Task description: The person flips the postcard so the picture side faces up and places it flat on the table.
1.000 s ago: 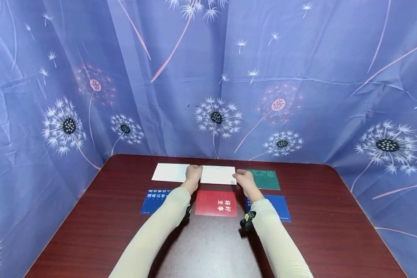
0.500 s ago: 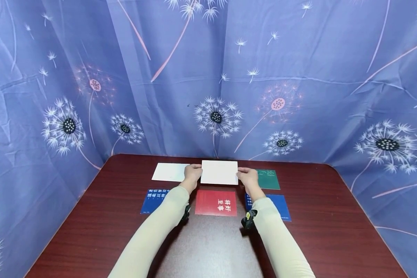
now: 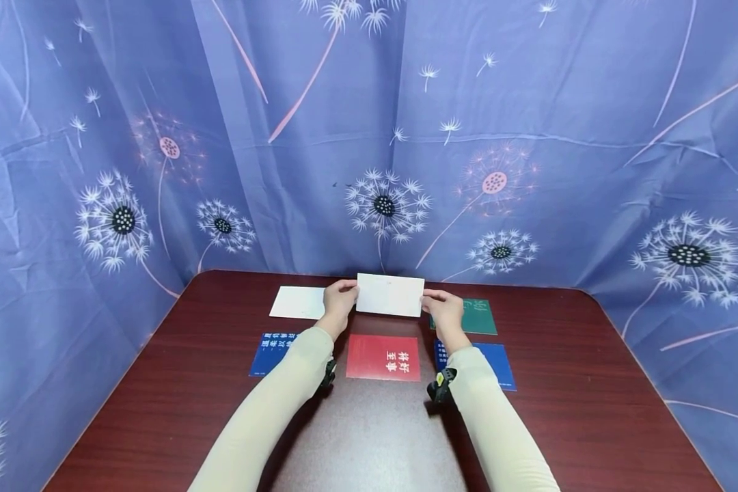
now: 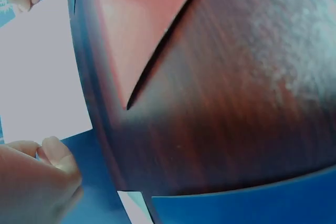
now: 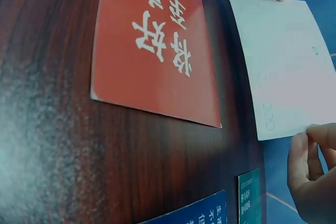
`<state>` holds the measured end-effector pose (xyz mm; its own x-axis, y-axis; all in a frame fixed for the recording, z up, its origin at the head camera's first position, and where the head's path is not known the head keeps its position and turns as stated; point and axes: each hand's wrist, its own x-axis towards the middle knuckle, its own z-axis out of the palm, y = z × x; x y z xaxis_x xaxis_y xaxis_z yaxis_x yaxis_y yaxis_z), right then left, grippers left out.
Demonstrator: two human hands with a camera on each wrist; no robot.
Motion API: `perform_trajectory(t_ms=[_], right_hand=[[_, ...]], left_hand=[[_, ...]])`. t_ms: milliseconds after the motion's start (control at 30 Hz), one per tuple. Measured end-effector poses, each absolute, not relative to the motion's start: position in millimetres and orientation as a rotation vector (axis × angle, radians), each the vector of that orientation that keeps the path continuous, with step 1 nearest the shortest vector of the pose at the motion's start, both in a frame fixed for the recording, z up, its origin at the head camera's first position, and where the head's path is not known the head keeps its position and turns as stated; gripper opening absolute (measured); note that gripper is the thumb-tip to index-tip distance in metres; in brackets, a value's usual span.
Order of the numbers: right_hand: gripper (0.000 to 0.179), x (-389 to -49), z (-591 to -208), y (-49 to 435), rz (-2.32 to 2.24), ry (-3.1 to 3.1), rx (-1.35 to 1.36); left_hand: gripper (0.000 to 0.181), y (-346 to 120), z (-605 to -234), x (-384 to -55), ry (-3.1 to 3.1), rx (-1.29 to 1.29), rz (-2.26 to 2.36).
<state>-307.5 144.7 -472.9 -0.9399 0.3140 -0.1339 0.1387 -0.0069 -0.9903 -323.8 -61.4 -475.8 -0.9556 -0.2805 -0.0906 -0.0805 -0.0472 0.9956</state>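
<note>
A white postcard [image 3: 390, 295] is held up above the far part of the table, tilted with its white side toward me. My left hand [image 3: 338, 304] pinches its left edge between thumb and fingers. At the opposite edge, the thumb and fingers of my right hand [image 3: 444, 314] pinch it too. Faint printed outlines show on the postcard [image 5: 286, 72] in the right wrist view. Below it on the table lies a red postcard [image 3: 383, 357] with white characters. Another white card [image 3: 296, 302] lies flat, partly behind my left hand.
A green card [image 3: 480, 316] lies behind my right hand, partly covered. Blue cards flank the red one: the left blue card [image 3: 272, 352] and the right blue card [image 3: 497, 365], each partly hidden by a forearm. A blue dandelion-print curtain [image 3: 307, 205] hangs behind the dark wooden table [image 3: 590, 396].
The white postcard lay flat between the hands a second ago. Both hands have lifted it off the table, its far edge rising first, and it is now higher.
</note>
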Motion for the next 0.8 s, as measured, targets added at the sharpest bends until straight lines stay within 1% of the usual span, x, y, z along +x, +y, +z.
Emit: perform_trajectory(t_ms=[233,433,533,633,800], right_hand=[[0.024,-307.4,-471.0,144.4,2.138,-2.013,-0.487],[0.026,-308.1,-471.4,145.6,2.241,-1.896,-0.484],[0.028,-307.6,-471.6,147.0,2.257,-1.891,-0.483],[0.029,-307.3,-471.8,148.1,2.262,-1.889,-0.470],[0.029,-307.4,-471.5,150.3,2.271,-1.894,-0.455]], left_hand=[[0.019,-59.3,-473.2,-323.7,-1.983,0.415,-2.205],[0.030,-59.3,-472.9,-326.0,-1.922,0.406,-2.257],[0.032,-60.1,-472.7,-325.2,-1.920,0.399,-2.273],[0.031,-62.2,-473.2,-324.7,-1.931,0.373,-2.297],[0.019,-66.5,-473.7,-325.5,-1.921,0.322,-2.375]])
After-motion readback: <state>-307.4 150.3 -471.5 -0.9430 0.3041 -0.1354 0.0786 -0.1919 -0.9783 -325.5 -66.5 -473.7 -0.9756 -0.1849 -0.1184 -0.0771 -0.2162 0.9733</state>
